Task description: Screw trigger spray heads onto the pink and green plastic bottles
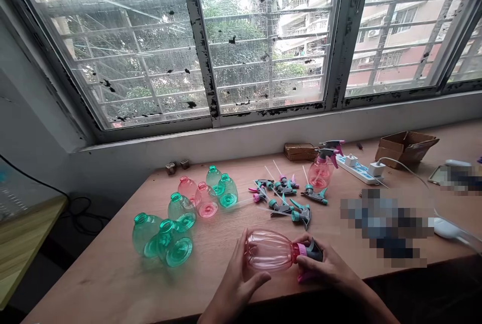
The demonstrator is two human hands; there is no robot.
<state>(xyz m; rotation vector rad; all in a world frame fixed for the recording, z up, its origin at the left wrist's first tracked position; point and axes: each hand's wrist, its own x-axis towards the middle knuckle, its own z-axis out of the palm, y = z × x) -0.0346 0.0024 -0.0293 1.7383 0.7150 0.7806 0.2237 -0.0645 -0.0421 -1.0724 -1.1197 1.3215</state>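
Observation:
A clear pink spray bottle [270,249] lies on its side in the air over the table's front edge, its neck to the right. My left hand [241,274] cups its base, thumb lifted a little off the near side. My right hand [324,263] grips the grey-and-pink trigger sprayer head [313,250] at the neck; its pink collar sits against the bottle's mouth. Beyond my hands lies a loose pile of trigger sprayer heads [282,207] with thin tubes. Several open bottles stand to the left, including a green bottle [175,243] and a pink bottle [207,201].
Pink bottles with sprayers fitted [320,173] stand at the back, beside a power strip [359,169] with chargers. An open cardboard box [404,148] and a flat brown box [300,151] sit near the window wall. A white cable [417,176] runs along the right; a blurred patch covers things there.

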